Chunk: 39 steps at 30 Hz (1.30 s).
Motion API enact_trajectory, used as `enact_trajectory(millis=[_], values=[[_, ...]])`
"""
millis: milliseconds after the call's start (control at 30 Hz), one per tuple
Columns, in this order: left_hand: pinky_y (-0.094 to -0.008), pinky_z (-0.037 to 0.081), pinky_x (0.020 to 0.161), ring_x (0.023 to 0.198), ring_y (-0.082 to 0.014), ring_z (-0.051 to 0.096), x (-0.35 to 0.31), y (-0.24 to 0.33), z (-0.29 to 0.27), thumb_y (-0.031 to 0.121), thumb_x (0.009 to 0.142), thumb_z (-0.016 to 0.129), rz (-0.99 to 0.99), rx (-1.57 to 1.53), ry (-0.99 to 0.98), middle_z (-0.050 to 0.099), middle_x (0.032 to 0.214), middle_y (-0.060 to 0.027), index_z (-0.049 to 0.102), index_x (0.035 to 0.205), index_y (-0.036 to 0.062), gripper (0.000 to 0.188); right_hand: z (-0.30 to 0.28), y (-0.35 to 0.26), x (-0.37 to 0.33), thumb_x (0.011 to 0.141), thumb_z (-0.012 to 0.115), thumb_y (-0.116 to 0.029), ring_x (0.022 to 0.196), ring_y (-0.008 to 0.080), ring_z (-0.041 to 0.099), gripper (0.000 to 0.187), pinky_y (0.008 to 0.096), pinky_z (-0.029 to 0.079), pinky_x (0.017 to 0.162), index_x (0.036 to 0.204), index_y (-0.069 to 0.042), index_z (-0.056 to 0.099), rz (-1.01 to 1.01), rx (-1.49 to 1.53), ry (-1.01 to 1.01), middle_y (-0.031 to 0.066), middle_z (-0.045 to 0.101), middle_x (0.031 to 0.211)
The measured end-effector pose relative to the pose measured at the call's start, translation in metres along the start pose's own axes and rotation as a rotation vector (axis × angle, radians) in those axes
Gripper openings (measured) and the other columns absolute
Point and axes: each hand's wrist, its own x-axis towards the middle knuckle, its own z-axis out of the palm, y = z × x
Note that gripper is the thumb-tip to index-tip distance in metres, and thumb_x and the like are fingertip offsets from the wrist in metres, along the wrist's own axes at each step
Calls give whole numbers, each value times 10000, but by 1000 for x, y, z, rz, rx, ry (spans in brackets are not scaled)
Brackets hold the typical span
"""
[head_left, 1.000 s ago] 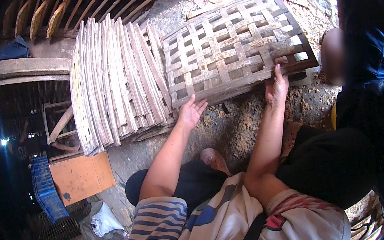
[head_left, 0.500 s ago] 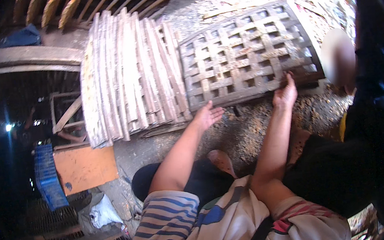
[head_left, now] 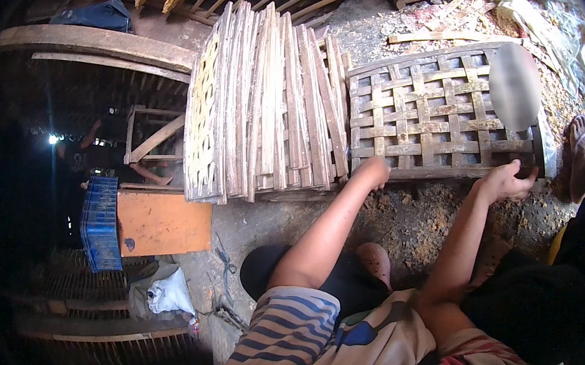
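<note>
Beside a stack of pale wooden lattice frames [head_left: 260, 114], a rectangular panel of woven brown wooden slats [head_left: 450, 110] is lying on the grey floor [head_left: 419, 233]. The left hand [head_left: 373, 172] is resting curled at the panel's near edge, grip unclear; the right hand [head_left: 510, 182] is spreading open by the right corner.

The grey floor [head_left: 228, 223] carries stacked pale wooden panels [head_left: 263, 107] at upper centre, a brown woven-slat wooden panel [head_left: 422, 113] and brown crumbs [head_left: 418, 225] at right.

Woven panel [head_left: 423, 113] — right end partly blurred out.
</note>
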Motion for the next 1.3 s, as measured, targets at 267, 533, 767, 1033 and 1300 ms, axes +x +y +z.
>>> enact_trajectory(millis=[267, 533, 767, 1033, 1300], values=[[-393, 511, 951, 905, -188, 694, -145, 82, -76, 179, 984, 587, 389, -296, 372, 736, 933, -62, 667, 1093, 61, 179, 14, 9, 14, 1003, 484, -51, 1034, 176, 652, 327, 318, 471, 985, 1317, 37, 507, -102, 596, -439, 190, 703, 1064], [-445, -9, 1234, 1509, -290, -152, -152, 119, -22, 680, 990, 162, 1062, -614, 533, -262, 1608, -143, -187, 1541, 91, 879, -15, -85, -115, 1050, 164, -511, 1486, 315, 228, 711, 438, 144, 1222, 1534, 0, 265, 98, 1027, -1304, 209, 262, 1596], [-564, 38, 1207, 1522, -362, 19, -213, 37, -97, 604, 1024, 218, 1067, -1168, 764, -116, 1643, -173, -66, 1590, 175, 765, -88, -150, -187, 978, 139, -681, 1509, 435, -69, 845, 553, -20, 1193, 1564, -86, 274, -510, 848, -1757, 278, -13, 1629], [-515, -26, 1214, 1523, -343, 2, -234, 60, -57, 719, 963, 187, 1152, -1053, 314, -102, 1645, -166, -131, 1573, 178, 875, -70, -132, -173, 1013, 198, -596, 1522, 397, -41, 738, 515, -29, 1199, 1557, -108, 303, -599, 1055, -1420, 275, 18, 1630], [-612, 188, 1159, 1309, -383, 417, -290, 62, -30, 425, 1009, 507, 1579, -220, -38, 445, 1366, -240, 490, 1354, 52, 509, -19, -101, -76, 1050, 183, -522, 1430, 259, 380, 678, 476, 118, 1221, 1454, -55, 461, 136, 711, -1060, 160, 559, 1412]])
